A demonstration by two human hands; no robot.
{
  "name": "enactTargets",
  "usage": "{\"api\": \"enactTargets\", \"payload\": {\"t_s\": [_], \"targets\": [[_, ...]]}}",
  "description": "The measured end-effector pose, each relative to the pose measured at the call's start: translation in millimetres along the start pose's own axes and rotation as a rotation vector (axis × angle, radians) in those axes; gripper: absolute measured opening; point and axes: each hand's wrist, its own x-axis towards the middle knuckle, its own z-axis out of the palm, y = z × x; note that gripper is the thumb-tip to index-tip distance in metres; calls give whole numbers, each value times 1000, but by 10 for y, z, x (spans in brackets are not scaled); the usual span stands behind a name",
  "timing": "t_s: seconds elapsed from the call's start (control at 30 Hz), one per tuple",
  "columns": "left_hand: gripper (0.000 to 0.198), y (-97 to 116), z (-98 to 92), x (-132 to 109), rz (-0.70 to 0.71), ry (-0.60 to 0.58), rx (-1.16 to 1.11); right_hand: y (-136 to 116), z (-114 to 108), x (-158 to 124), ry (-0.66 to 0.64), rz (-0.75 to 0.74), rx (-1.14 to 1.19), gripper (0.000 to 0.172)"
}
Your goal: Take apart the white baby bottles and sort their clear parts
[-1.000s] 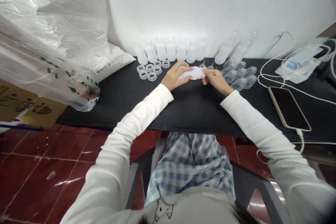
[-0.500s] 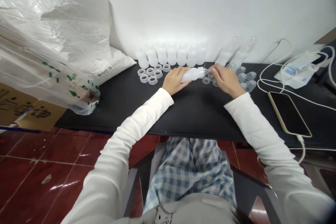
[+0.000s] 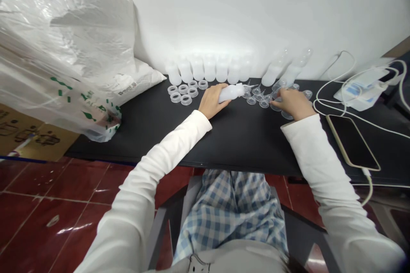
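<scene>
My left hand (image 3: 212,100) is closed round a white translucent bottle (image 3: 229,93), which lies tilted on its side with a clear pointed nozzle toward the right. My right hand (image 3: 293,101) is over the clear domed caps (image 3: 287,115) at the right; its fingers are bent among them, and whether they grip one is hidden. Between the hands lie several small clear nozzle pieces (image 3: 264,103). Several clear rings (image 3: 186,100) are on the black table left of my left hand. A row of white bottles (image 3: 209,69) stands along the wall.
Two capped bottles (image 3: 270,75) stand behind my right hand. A phone (image 3: 353,142) on a cable lies at the right, near a power strip (image 3: 360,89) with looping white cords. Large plastic bags (image 3: 80,47) fill the left, above a cardboard box (image 3: 48,140).
My right hand has left the bottle's tip and moved right to the domed caps. My left hand still holds the bottle, now slightly further left.
</scene>
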Motion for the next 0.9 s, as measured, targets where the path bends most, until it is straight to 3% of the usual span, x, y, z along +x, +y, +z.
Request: {"api": "enactTargets", "payload": {"t_s": [0.1,0.2,0.3,0.4,0.47,0.77,0.9], "targets": [[45,-15,9,-13,55,-2,1,43,-54,4,91,15,130,20],[43,-18,15,-22,83,6,0,-51,-204,-56,325,72,212,26],[43,-26,12,-29,92,8,1,-261,-262,-107,556,-77,427,41],[46,-53,5,-33,95,7,13,-464,-164,-124,463,-323,583,48],[47,-76,4,-34,108,2,26,-539,-74,-127,389,-402,633,49],[52,-109,13,-29,90,11,46,-489,-9,-157,401,-306,715,58],[56,-67,14,-48,102,10,0,-552,104,-143,341,-392,872,57]]}}
